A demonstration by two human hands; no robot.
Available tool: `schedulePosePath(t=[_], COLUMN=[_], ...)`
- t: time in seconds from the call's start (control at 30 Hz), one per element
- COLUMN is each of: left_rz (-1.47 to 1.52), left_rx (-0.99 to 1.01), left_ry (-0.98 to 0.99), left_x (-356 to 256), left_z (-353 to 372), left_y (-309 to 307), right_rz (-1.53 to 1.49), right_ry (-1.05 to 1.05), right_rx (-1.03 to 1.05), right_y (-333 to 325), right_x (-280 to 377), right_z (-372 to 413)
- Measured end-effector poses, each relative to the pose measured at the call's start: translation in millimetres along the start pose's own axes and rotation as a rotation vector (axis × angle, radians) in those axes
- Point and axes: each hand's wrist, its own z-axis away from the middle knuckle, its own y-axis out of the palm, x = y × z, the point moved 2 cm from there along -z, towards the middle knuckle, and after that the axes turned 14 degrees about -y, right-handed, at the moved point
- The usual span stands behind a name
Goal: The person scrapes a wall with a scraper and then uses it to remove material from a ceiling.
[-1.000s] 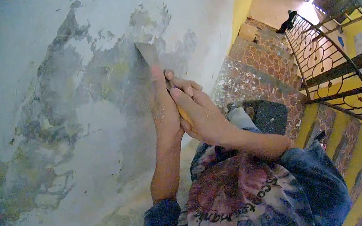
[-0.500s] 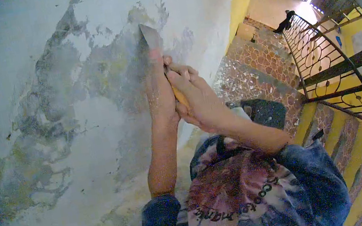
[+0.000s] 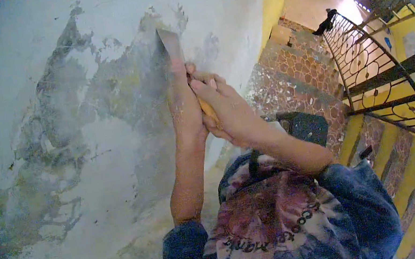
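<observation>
A scraper with a wide metal blade [image 3: 170, 44] and an orange handle [image 3: 208, 112] is held against the stained, peeling wall [image 3: 108, 156]. My right hand [image 3: 225, 106] is wrapped round the handle. Beside it, my left hand [image 3: 183, 101] lies along the scraper, its fingers reaching up onto the blade; the fingertips are blurred. Both hands touch each other near the handle. Bare grey and greenish patches show on the wall around the blade.
Stone-patterned steps [image 3: 296, 69] with pale flakes lie at the right. A black metal railing [image 3: 370, 60] runs beside yellow-edged stairs [image 3: 406, 152]. A dark cloth [image 3: 325, 22] hangs at the railing's far end. A dark object [image 3: 305, 127] is behind my right forearm.
The view has shifted slightly against the wall. Both hands keep the same hold on the scraper, and the blade stays near the same patch.
</observation>
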Motion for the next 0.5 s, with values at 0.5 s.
schedulePosePath(t=[0.5], left_rz=[-0.024], left_rx=[0.016], left_ry=[0.005], left_x=[-12.1], left_z=[15.7], left_y=[10.0], right_rz=[0.114], right_ry=[-0.038], right_rx=[-0.002], right_y=[2.5], right_x=[-3.9], right_z=[2.0])
